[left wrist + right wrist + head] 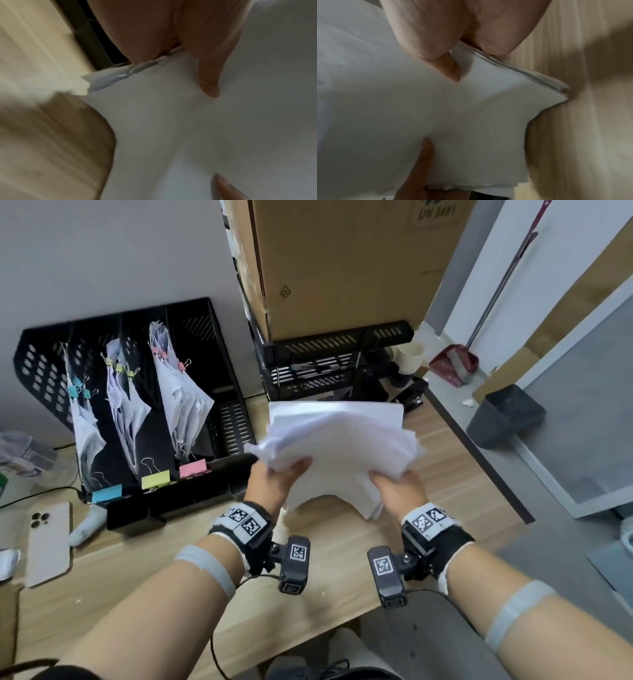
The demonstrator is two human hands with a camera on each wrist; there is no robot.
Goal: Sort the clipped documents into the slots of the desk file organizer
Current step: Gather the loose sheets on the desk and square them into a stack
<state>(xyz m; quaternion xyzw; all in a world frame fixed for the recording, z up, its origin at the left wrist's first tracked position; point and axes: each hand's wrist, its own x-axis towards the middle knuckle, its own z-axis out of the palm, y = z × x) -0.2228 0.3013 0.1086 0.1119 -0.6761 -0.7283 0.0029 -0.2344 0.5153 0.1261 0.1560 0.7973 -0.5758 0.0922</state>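
A thick, loose stack of white paper hangs above the wooden desk, gripped by both hands. My left hand pinches its near left corner, thumb on top. My right hand grips the near right corner the same way. The wrist views show the stack close up with a thumb on top and fingers under it. No clip shows on this stack. The black file organizer stands at the left. Its slots hold clipped documents with blue clips, yellow-green clips and pink clips.
A phone lies face down at the desk's left. A large cardboard box sits on a black mesh rack behind the stack. A dark bin and a red dustpan are on the floor to the right.
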